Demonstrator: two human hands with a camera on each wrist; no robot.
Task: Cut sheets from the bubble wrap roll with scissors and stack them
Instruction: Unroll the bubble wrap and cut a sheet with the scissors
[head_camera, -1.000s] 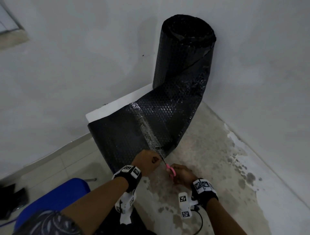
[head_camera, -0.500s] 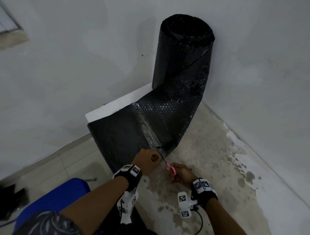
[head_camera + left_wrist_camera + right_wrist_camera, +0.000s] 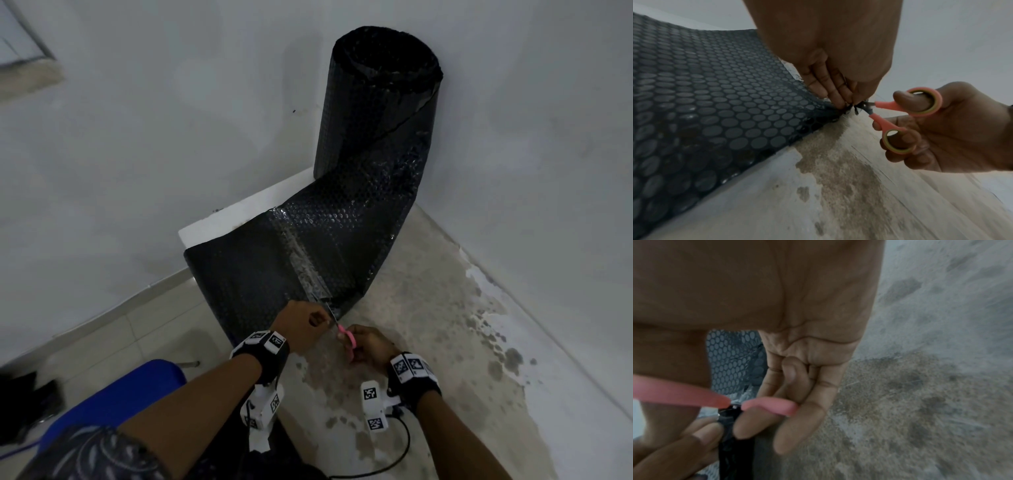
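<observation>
Against the corner of two pale walls, a tall black bubble wrap roll [image 3: 380, 99] is stood upright on its end. From its foot a black sheet of bubble wrap [image 3: 274, 260] is drawn out forward, draped over a white block [image 3: 239, 219] and hung down towards the stained, mottled floor [image 3: 445, 325]. A shiny clear strip [image 3: 301, 263] is seen running down the sheet to its near edge.

At that near edge the sheet is pinched by the left hand [image 3: 303, 325], its fingers [image 3: 830, 87] curled and pressed together with the thumb on the material just beside the blades. A small pair of pink-handled scissors [image 3: 904, 113] is grasped by the right hand [image 3: 371, 344], the thumb through one ring and other fingers through and around the second. The handles are seen spread apart, and the short blades are met with the edge of the sheet right at the left fingertips. How far the blades have entered the material cannot be told.

Black bands with square printed markers are worn on both wrists. A blue rounded seat [image 3: 130, 394] is seen at the lower left, just beside the left forearm.
</observation>
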